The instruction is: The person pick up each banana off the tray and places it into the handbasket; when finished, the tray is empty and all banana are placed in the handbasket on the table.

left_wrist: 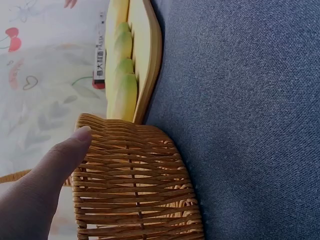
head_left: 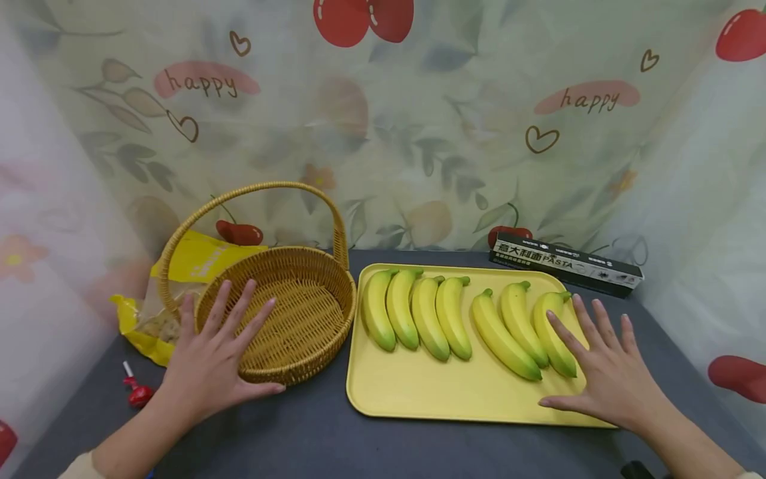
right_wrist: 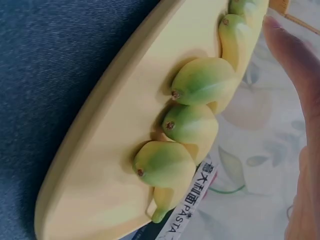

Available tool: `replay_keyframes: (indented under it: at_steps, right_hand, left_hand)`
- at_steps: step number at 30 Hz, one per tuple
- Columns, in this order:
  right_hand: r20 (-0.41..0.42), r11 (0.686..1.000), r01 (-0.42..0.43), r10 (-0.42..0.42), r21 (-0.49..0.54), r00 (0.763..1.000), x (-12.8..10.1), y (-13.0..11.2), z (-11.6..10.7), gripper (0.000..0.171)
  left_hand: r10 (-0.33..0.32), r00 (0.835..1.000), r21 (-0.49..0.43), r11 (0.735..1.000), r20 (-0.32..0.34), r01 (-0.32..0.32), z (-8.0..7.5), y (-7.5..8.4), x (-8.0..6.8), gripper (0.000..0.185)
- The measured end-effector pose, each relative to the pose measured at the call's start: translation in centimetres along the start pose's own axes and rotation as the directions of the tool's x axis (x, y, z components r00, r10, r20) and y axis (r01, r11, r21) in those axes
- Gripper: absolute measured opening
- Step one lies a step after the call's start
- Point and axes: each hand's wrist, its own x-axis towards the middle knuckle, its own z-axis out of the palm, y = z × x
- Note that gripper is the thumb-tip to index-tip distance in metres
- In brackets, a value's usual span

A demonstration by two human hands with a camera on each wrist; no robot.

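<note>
Landmark: flat yellow rectangular tray on the grey cloth table. On it lie seven yellow-green bananas, four in a left group, three right. Left of the tray, touching its edge, stands the round woven wicker basket with hoop handle, nothing inside.

Left hand: fingers spread flat, released, resting over the basket's near rim. Right hand: fingers straight, released, over the tray's right end beside the rightmost banana, grasping nothing.

Judgement: pre-grasp stage. The next move calls for fingers closing round one banana.
</note>
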Motion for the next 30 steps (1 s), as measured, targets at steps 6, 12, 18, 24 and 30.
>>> replay_keyframes:
  at_steps: [6,12,18,24,30]
  right_hand:
    - [0.002,1.0,0.019,-0.019,0.007,1.0,0.8,-0.4,0.2,0.125]
    - [0.023,0.998,0.045,-0.046,0.044,0.999,2.4,-2.0,0.2,0.123]
    - [0.0,0.988,0.106,-0.107,0.115,0.994,5.0,-4.7,0.5,0.121]
    - [0.036,0.969,0.124,-0.134,0.213,0.99,8.1,-7.7,1.0,0.119]
    - [0.091,0.945,0.108,-0.143,0.309,0.986,11.5,-11.4,1.7,0.117]
  left_hand:
    - [0.007,1.0,0.008,1.0,0.005,-0.007,0.1,0.1,0.0,0.11]
    - [0.005,1.0,-0.013,1.0,-0.017,-0.005,0.3,0.5,0.0,0.108]
    - [-0.002,0.999,-0.028,1.0,-0.036,0.001,0.4,1.0,0.0,0.104]
    - [-0.046,0.995,-0.074,0.996,-0.084,0.039,0.4,1.8,0.3,0.092]
    - [-0.144,0.965,-0.177,0.979,-0.22,0.106,-0.2,2.2,0.7,0.081]
